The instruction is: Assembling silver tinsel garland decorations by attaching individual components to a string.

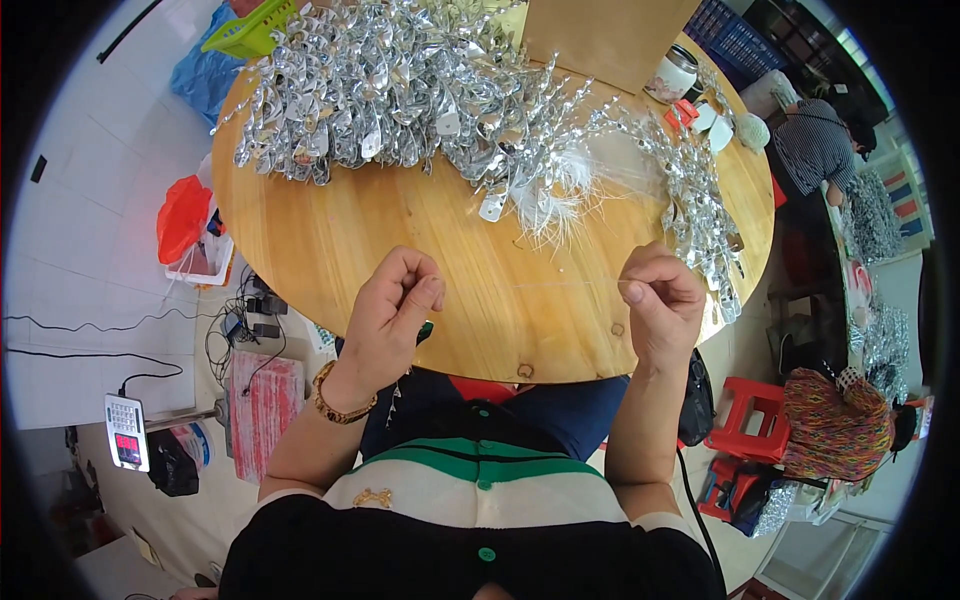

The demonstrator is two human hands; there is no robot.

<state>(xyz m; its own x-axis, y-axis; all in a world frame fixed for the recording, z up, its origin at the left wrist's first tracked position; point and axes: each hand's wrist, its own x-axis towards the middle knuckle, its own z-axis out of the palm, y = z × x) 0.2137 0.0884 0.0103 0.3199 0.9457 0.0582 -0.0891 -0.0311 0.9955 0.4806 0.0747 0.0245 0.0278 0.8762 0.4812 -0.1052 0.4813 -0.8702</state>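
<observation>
Both my hands are raised over the near part of the round wooden table (310, 225), a forearm's width or more apart. Thumb and forefinger of my right hand (662, 305) pinch a thin, clear thread (570, 284), which stretches leftward across the gap. Its left part fades against the wood, so I cannot see whether it reaches my left hand (398, 310). That hand is closed in a pinch, what it holds too small to make out. Beyond them lies a large heap of shiny silver strands with leaf-shaped pieces (380, 95), beside a bunch of white threads (562, 195).
More silver strands (700, 215) hang along the table's right side. A brown cardboard box (605, 40), a jar (672, 75) and a green basket (248, 30) stand at the back. To the right are red stools (752, 415) and two people working. Cables (235, 320) lie at left.
</observation>
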